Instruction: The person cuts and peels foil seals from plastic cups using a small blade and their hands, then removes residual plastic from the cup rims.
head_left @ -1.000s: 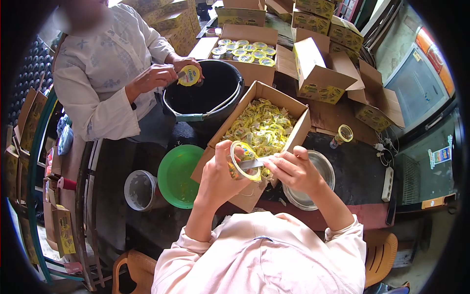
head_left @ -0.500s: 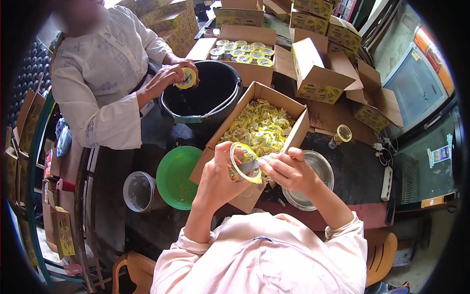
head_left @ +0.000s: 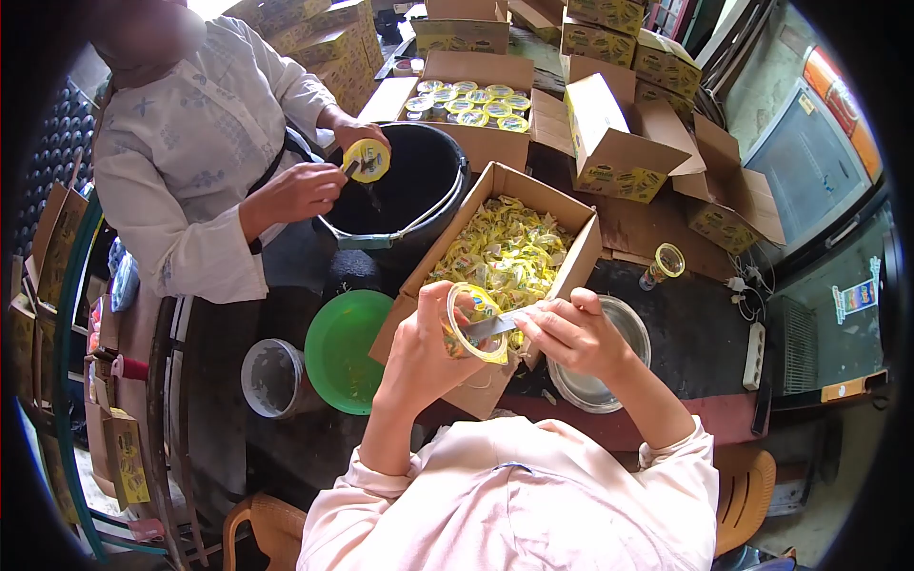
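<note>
My left hand (head_left: 424,347) is wrapped round a clear plastic cup (head_left: 483,349) with a yellow rim, tilted so that its mouth faces up and right. A knife (head_left: 495,324) is pinched in my right hand (head_left: 576,335), its blade lying across the cup's mouth at the rim. Behind both hands stands an open cardboard box (head_left: 587,249) full of yellow and white plastic scraps (head_left: 505,247). A metal bowl (head_left: 640,324) sits partly hidden behind my right hand and wrist.
Across the table a co-worker (head_left: 200,143) holds a yellow-lidded cup (head_left: 367,160) and a blade over a black bucket (head_left: 449,190). A green basin (head_left: 338,347), a white bucket (head_left: 273,378), a single cup (head_left: 669,260) and a box of lidded cups (head_left: 476,68) stand around.
The knife blade has shifted slightly at the cup's rim while both my hands stay nearly in place. The co-worker's right hand has drawn back from the cup, showing the blade.
</note>
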The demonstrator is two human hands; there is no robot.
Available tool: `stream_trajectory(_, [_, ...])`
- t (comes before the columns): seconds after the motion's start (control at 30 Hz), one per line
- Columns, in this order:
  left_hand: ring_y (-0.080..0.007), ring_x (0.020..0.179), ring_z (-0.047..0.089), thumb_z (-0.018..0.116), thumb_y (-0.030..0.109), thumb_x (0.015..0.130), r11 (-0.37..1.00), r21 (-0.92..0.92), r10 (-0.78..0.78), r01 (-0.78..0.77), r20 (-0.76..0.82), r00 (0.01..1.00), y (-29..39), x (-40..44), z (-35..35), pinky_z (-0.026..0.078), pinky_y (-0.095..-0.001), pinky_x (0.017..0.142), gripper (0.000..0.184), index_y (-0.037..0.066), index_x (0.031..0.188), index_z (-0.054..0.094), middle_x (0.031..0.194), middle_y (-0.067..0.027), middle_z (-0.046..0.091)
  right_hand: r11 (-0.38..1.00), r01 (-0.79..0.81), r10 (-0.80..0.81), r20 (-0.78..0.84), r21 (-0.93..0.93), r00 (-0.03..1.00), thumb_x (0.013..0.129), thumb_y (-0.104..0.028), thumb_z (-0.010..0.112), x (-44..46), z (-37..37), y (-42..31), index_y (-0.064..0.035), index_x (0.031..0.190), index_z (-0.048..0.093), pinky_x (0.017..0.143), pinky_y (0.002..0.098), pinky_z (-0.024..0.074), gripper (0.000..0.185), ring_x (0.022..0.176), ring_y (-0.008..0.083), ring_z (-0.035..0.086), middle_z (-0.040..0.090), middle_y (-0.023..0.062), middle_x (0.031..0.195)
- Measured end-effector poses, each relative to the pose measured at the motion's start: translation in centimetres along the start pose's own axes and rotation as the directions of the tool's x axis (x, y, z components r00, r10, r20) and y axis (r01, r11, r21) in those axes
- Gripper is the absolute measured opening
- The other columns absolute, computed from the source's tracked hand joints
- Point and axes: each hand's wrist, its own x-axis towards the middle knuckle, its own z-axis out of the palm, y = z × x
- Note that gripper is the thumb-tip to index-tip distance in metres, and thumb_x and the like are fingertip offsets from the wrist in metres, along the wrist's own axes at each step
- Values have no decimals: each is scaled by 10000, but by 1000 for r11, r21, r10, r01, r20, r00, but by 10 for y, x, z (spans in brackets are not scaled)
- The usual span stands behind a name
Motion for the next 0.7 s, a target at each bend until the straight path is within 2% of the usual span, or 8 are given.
stream_trajectory(0.1, [-265,763,645,782,141,606,1000,12,-5,4,12,1000,-1,0,0,507,-348,643,643,56,1087,363,922,-107,619,1000,15,-15,4,4,1000,725,-110,603,0,3,1,-93,923,652,787,276,309,204,721,75,575,583,-37,773])
stream_trajectory(0.3, [-271,767,644,778,137,608,1000,-2,-1,1,26,1000,-1,0,3,507,-346,641,660,52,1103,350,923,-101,621,999,47,-47,51,-9,998,716,-108,617,4,4,-4,-95,915,653,778,271,310,203,724,72,581,592,-35,789])
stream_trajectory(0.53, [-277,775,641,779,169,610,1000,-4,-28,28,11,1000,-7,0,1,511,-353,664,668,48,1109,352,933,-104,622,1000,9,-9,1,-23,1000,739,-124,619,5,9,-5,-133,906,645,779,273,274,169,734,38,580,594,-64,801])
stream_trajectory(0.7, [-299,795,636,782,187,608,999,11,-31,31,12,999,-3,-1,2,508,-369,670,665,53,1101,356,933,-101,624,998,1,-1,-2,-58,1000,738,-129,615,5,9,-9,-124,896,639,767,273,276,160,740,40,583,597,-62,807])
